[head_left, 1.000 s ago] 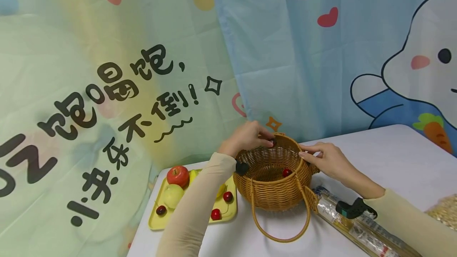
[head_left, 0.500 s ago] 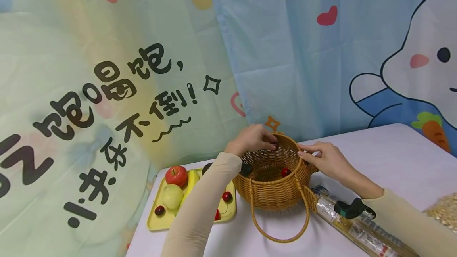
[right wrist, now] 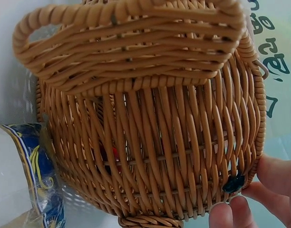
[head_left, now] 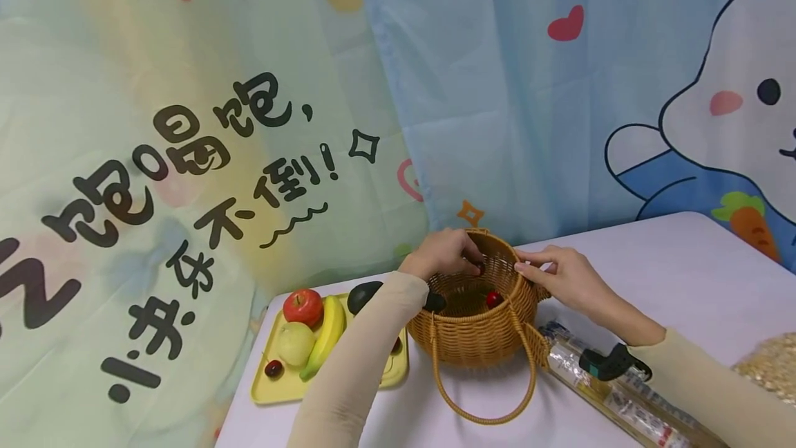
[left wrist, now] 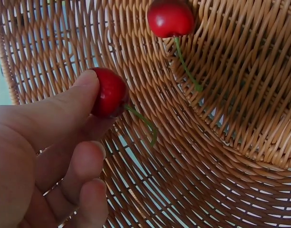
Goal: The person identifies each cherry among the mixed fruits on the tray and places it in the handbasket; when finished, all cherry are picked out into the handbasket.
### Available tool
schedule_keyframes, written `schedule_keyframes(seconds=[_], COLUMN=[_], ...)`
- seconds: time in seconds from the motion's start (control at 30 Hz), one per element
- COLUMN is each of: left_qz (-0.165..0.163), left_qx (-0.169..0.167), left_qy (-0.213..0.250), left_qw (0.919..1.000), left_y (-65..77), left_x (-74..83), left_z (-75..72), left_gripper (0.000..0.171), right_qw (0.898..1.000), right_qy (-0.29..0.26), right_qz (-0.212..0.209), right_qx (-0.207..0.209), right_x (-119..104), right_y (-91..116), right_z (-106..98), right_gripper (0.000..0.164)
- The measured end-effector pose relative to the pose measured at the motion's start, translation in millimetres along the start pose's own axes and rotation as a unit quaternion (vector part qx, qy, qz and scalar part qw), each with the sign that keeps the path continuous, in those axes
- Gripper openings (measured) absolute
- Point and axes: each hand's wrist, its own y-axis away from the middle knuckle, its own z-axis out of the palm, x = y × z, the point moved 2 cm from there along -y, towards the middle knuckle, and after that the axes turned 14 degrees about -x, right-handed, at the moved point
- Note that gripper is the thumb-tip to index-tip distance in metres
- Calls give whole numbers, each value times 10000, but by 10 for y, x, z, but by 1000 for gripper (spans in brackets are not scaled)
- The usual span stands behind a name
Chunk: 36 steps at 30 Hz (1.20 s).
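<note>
My left hand point(head_left: 444, 254) reaches down inside a brown wicker basket point(head_left: 472, 341). Between thumb and fingers it pinches a dark red cherry point(left wrist: 110, 92) by its side, the green stem hanging free. A second cherry point(left wrist: 170, 18) with a green stem lies in the basket, apart from the held one. At the basket's right side, my right hand point(head_left: 569, 275) grips the rim, thumb and fingertips on the wicker in the right wrist view. The basket's looped handle point(head_left: 481, 422) hangs down toward the front.
Left of the basket, a yellow tray point(head_left: 264, 393) bears a red apple point(head_left: 302, 308), a banana point(head_left: 327, 337), a pale green round fruit point(head_left: 295, 343), a cherry point(head_left: 273, 368) and a dark fruit point(head_left: 363, 296). Clear packages point(head_left: 622, 393) lie right. Pale grains point(head_left: 771, 368) sit at the right edge.
My left hand has gone lower into the basket with the cherry. The right hand keeps its hold on the rim. More of the tray's fruit shows now.
</note>
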Motion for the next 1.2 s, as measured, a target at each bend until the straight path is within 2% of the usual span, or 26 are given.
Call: schedule_keyframes(seconds=[0.2, 0.47, 0.6, 0.93, 1.2], left_qz=[-188, -239, -131, 209, 667], left_qx=[-68, -120, -51, 130, 569], left_qy=[-25, 140, 289, 254, 870], left_qw=[9998, 9995, 9995, 9994, 9923], left_y=[9, 62, 96, 127, 234], left_x=[9, 14, 11, 22, 2], left_z=[-39, -32, -36, -60, -256], left_gripper=[27, 32, 33, 32, 29], right_qw=[10000, 10000, 10000, 10000, 10000], right_qy=[-48, -44, -22, -47, 25], right_qz=[14, -18, -16, -41, -95], right_qx=[-1, 2, -7, -6, 4], right_x=[-18, -39, -47, -49, -55], right_y=[-9, 2, 1, 26, 34], right_z=[-20, -3, 9, 31, 13], right_gripper=[50, 49, 50, 50, 49])
